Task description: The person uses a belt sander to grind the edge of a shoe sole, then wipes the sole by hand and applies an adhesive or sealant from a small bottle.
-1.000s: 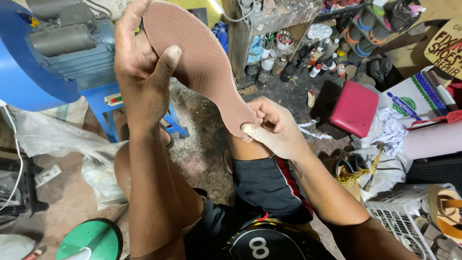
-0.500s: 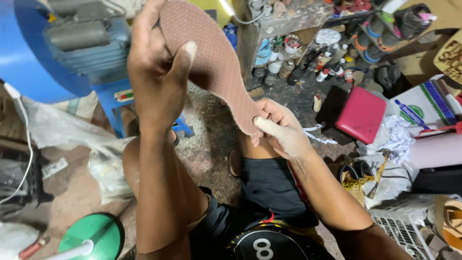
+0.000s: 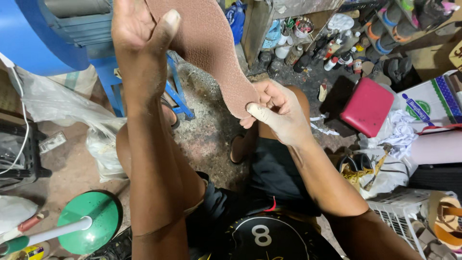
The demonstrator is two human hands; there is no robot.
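Brown textured rubber, cut as one shoe sole (image 3: 211, 53), is being held up between the person's knees, above the floor. One left hand (image 3: 139, 33) is clamping the sole's upper end, thumb pressing on the patterned face, so its grip is closing on the sole. One right hand (image 3: 274, 113) is pinching the lower, narrower end between thumb and fingers, its grip narrow and also holding the sole. Behind the left arm one blue machine (image 3: 53, 33) is sitting on one blue stool (image 3: 175, 91). Near the lower left, one green round base (image 3: 91, 219) with a white pole is lying on the floor. To the right, one red square cushion (image 3: 368, 106) is resting beside one white carton (image 3: 430, 103) carrying a round green label and a blue strip. Several small bottles (image 3: 332, 58) are crowding the floor further back; their count is unclear.
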